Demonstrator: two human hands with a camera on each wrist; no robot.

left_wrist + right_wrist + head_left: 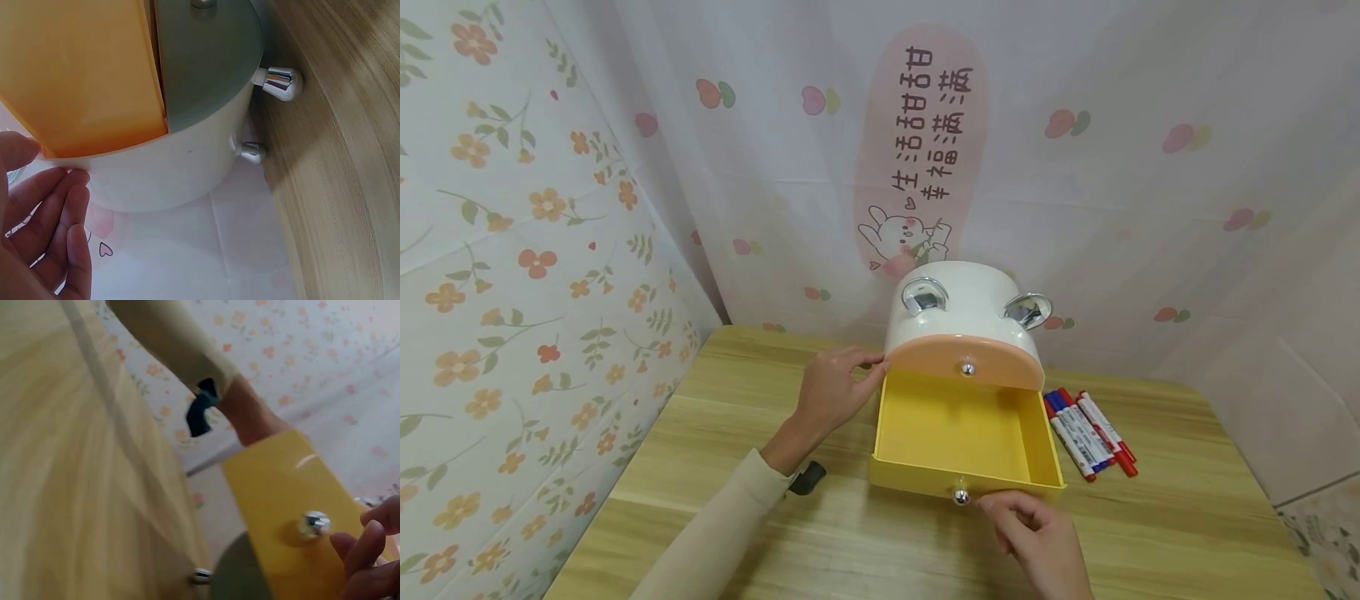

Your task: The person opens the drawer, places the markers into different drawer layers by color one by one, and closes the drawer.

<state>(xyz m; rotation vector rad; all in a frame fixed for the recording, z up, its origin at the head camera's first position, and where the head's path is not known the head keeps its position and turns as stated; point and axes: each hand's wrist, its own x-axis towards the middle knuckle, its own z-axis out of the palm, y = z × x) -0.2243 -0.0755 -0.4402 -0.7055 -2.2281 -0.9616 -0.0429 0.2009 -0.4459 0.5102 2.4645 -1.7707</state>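
Note:
A small white drawer cabinet (958,292) with shiny silver loops on top stands at the back of the table. Its peach front (925,357) has a round silver knob. Below that, a yellow drawer (951,425) is pulled out, with nothing visible inside. My left hand (835,387) touches the cabinet's left edge with thumb and fingertips; its other fingers are loosely bent. My right hand (1033,529) is at the drawer's front, fingertips just beside its silver knob (314,523), which stays uncovered. A grey-green front (206,69) shows beneath the yellow drawer.
Several red and blue markers (1086,433) lie close to the cabinet's right side on the wooden table (1180,492). A dark strap (807,478) hangs from the left wrist. Printed curtains (797,167) hang behind and at the left. Silver feet (282,83) support the cabinet.

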